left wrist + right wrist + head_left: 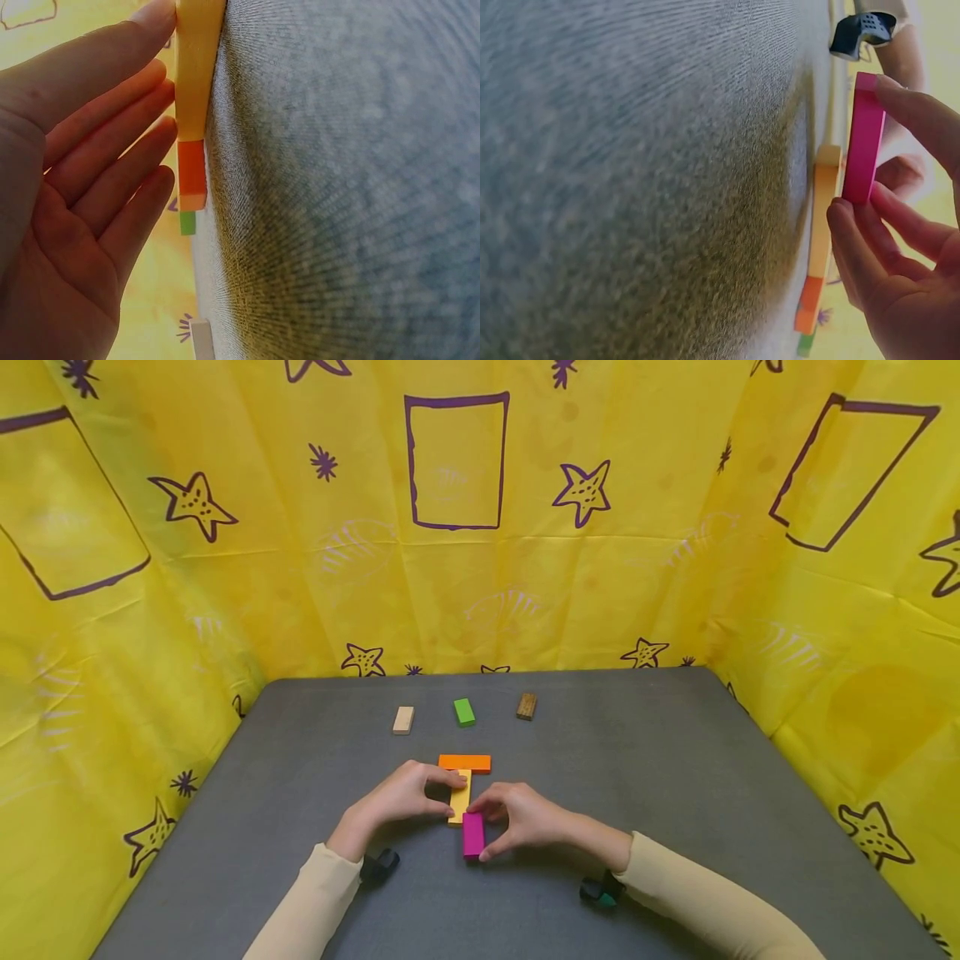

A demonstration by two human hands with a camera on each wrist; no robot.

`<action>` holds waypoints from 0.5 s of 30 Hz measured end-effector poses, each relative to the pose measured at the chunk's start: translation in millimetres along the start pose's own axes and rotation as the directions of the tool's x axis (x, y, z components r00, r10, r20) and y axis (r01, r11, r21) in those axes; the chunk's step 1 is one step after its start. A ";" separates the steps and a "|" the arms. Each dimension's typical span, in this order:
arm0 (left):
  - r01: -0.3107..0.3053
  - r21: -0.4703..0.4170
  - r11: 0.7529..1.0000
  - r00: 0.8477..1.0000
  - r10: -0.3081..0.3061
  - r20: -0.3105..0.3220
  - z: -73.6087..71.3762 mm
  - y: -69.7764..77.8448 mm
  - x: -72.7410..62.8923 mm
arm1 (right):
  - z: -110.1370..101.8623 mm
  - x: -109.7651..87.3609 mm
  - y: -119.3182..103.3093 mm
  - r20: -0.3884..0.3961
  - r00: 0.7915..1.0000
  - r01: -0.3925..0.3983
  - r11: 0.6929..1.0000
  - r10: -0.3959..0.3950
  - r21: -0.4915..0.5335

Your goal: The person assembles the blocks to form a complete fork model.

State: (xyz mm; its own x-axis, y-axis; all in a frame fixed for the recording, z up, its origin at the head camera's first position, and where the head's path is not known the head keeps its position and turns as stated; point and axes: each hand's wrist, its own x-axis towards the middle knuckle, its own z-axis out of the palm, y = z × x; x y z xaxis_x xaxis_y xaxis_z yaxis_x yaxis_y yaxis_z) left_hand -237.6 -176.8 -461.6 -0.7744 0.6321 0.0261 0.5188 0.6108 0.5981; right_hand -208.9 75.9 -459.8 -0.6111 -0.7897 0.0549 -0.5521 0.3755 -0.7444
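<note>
My right hand pinches a magenta block by its ends, fingertips at the far end and thumb at the near one. In the right wrist view that block stands off the tabletop, beside the near end of a yellow block. The yellow block lies flat, its far end against an orange block set crosswise. My left hand is at the yellow block's left side, index fingertip on its top and thumb tip at its edge. In the left wrist view the other fingers are extended alongside.
Farther back on the dark grey table lie a pale wood block, a green block and a brown block in a row. A yellow patterned curtain surrounds the table at the back and sides.
</note>
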 end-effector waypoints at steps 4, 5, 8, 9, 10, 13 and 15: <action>-0.008 -0.005 1.000 1.000 0.008 -0.009 0.3 -0.3 -0.4 | 2.2 3.0 -2.0 0.007 1.000 -0.008 1.000 0.008 0.009; -0.010 -0.004 1.000 1.000 0.010 -0.011 0.5 -1.0 -0.4 | 2.9 3.6 -2.9 0.009 1.000 -0.011 1.000 0.011 0.015; -0.013 -0.009 1.000 1.000 0.013 -0.011 0.9 -2.4 -0.3 | 5.3 5.5 -4.5 0.015 1.000 -0.019 1.000 0.019 0.022; -0.013 -0.010 1.000 1.000 0.013 -0.010 1.0 -2.8 -0.2 | 6.2 6.0 -4.9 0.016 1.000 -0.022 0.999 0.022 0.026; -0.014 -0.008 1.000 1.000 0.014 -0.010 1.1 -3.0 0.0 | 6.9 6.5 -5.4 0.017 1.000 -0.024 0.999 0.023 0.028; -0.009 -0.011 1.000 1.000 0.009 -0.004 0.9 -2.8 0.3 | 8.5 7.9 -6.4 0.015 1.000 -0.023 1.000 0.022 0.017; -0.004 -0.007 1.000 1.000 0.004 0.000 0.5 -3.1 0.7 | 9.2 9.1 -6.5 0.015 1.000 -0.026 1.000 0.026 0.007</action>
State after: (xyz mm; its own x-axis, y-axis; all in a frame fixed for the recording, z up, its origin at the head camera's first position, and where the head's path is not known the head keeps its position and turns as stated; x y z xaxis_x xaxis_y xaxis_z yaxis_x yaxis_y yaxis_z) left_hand -239.6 -178.0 -463.8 -0.7724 0.6345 0.0288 0.5193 0.6048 0.6038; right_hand -205.6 61.8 -460.6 -0.6169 -0.7867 0.0259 -0.5318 0.3924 -0.7505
